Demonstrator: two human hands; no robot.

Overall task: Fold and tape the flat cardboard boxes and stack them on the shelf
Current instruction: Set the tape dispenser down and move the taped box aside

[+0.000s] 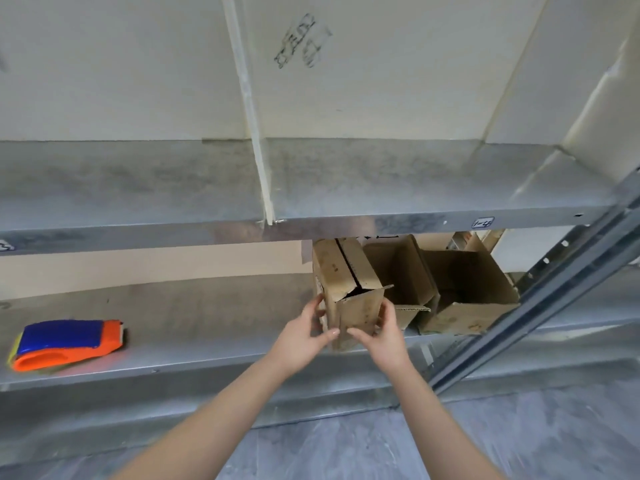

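Observation:
A small brown cardboard box (349, 289) stands upright near the front of the middle metal shelf (194, 355), its top flaps folded down with a dark gap between them and one flap corner sticking up. My left hand (304, 332) grips its lower left side and my right hand (382, 336) grips its lower right side, thumbs on the near face. Two more folded boxes stand to its right with open tops: one (401, 275) touching it and a wider one (467, 292) further right. An orange and blue tape dispenser (67, 344) lies at the shelf's left end.
An upper metal shelf (346, 188) runs across just above the boxes, backed by cream wall panels. A slanted grey shelf upright (554, 278) crosses at the right, close to the widest box. A lower shelf lip (311, 407) and grey floor lie below.

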